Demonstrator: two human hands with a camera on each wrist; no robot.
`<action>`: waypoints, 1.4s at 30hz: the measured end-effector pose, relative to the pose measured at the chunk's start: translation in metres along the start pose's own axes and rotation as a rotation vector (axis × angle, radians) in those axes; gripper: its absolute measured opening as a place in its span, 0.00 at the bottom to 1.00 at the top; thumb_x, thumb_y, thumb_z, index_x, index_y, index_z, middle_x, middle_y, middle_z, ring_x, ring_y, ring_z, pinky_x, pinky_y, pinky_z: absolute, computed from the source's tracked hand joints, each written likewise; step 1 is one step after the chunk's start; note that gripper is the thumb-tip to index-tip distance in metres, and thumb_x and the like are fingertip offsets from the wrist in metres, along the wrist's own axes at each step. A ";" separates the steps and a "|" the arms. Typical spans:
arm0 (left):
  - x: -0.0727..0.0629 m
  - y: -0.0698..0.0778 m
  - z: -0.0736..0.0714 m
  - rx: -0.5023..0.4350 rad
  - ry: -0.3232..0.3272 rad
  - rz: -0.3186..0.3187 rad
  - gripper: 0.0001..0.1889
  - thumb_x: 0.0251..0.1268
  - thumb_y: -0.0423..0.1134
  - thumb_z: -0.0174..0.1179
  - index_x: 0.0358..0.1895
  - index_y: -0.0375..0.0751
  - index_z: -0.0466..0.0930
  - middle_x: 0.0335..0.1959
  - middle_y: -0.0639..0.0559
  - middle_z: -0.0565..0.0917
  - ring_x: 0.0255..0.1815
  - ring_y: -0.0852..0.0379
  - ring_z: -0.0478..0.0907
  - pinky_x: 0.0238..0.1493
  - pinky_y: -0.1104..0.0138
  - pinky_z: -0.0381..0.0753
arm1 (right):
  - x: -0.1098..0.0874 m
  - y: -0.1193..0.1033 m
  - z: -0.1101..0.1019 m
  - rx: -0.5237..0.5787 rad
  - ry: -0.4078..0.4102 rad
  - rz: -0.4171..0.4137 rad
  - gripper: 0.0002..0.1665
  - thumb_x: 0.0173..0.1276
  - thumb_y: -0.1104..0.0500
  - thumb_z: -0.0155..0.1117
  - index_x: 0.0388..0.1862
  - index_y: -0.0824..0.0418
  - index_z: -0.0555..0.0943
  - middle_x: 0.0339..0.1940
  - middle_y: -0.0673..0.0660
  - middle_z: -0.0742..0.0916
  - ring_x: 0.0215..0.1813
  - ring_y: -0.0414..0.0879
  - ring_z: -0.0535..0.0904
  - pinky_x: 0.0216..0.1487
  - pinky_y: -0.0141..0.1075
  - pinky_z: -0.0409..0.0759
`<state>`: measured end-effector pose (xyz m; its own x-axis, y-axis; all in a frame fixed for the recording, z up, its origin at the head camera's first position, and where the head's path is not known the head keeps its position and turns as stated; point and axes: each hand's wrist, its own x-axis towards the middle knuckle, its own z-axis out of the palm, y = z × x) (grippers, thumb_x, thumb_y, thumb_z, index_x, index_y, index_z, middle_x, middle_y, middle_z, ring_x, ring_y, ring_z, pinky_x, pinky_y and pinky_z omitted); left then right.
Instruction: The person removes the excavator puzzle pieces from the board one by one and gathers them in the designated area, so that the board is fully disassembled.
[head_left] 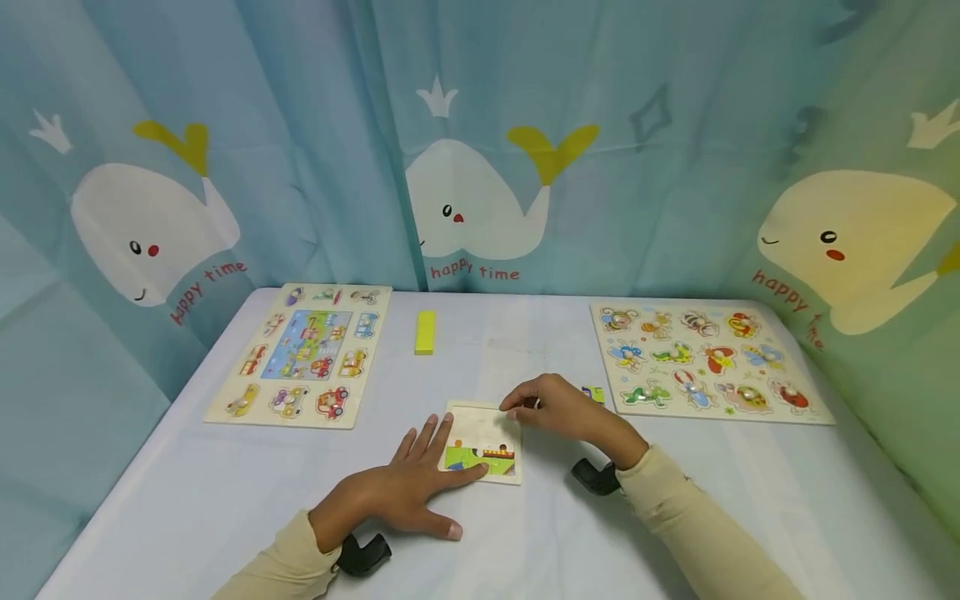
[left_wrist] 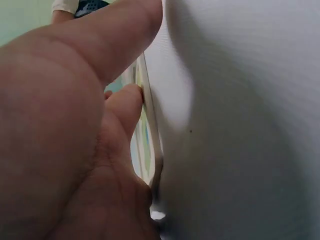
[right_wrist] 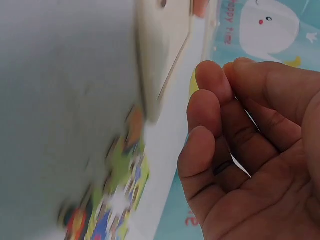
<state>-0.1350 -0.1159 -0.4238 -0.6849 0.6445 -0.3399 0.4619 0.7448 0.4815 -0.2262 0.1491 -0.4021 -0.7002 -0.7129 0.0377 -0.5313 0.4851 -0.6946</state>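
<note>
A small wooden jigsaw board (head_left: 483, 418) lies on the table, coloured pieces along its near part and bare wood above them. My left hand (head_left: 405, 492) rests with spread, straight fingers on its left side, the index finger over the coloured pieces (head_left: 498, 458); the left wrist view shows this left hand (left_wrist: 100, 135) close up at the board's edge (left_wrist: 152, 135). By the board's far right corner is my right hand (head_left: 558, 408), its fingers loosely bent. In the right wrist view no object shows between the right hand's fingers (right_wrist: 207, 107). Loose jigsaw pieces (right_wrist: 120, 185) lie below it, partly hidden by that hand in the head view.
A vehicle peg puzzle (head_left: 300, 354) lies at the back left, an insect peg puzzle (head_left: 705, 358) at the back right. Between them stands a yellow block (head_left: 425, 332). Behind the table (head_left: 517, 350) hangs a blue curtain (head_left: 330, 125) with whales.
</note>
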 end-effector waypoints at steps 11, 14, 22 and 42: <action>0.000 -0.003 0.004 0.007 0.013 0.005 0.40 0.60 0.68 0.57 0.75 0.70 0.56 0.77 0.42 0.25 0.75 0.42 0.18 0.69 0.42 0.28 | 0.016 -0.015 0.022 0.084 -0.055 -0.004 0.08 0.69 0.66 0.63 0.42 0.63 0.87 0.40 0.50 0.88 0.36 0.36 0.77 0.38 0.31 0.76; 0.001 -0.004 0.004 0.017 0.005 -0.009 0.39 0.60 0.68 0.57 0.75 0.71 0.55 0.77 0.42 0.24 0.74 0.40 0.17 0.68 0.40 0.27 | 0.019 -0.018 0.028 0.111 -0.075 -0.013 0.08 0.69 0.67 0.62 0.43 0.64 0.87 0.40 0.50 0.88 0.32 0.37 0.76 0.34 0.31 0.75; -0.001 -0.003 0.002 0.029 0.007 -0.016 0.39 0.60 0.68 0.57 0.75 0.69 0.56 0.77 0.42 0.24 0.73 0.35 0.16 0.65 0.36 0.26 | 0.025 -0.026 0.041 0.123 -0.118 -0.048 0.08 0.70 0.66 0.61 0.44 0.63 0.86 0.40 0.50 0.88 0.37 0.36 0.79 0.38 0.32 0.78; 0.001 0.000 0.003 0.022 0.001 -0.029 0.39 0.59 0.68 0.57 0.75 0.70 0.57 0.78 0.43 0.26 0.74 0.36 0.18 0.66 0.36 0.26 | 0.031 -0.025 0.044 0.197 -0.115 -0.096 0.09 0.69 0.68 0.62 0.46 0.67 0.85 0.38 0.53 0.88 0.33 0.37 0.78 0.35 0.31 0.76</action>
<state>-0.1340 -0.1147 -0.4269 -0.6991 0.6222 -0.3524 0.4538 0.7669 0.4537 -0.2137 0.0924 -0.4148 -0.5865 -0.8092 0.0361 -0.4814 0.3124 -0.8189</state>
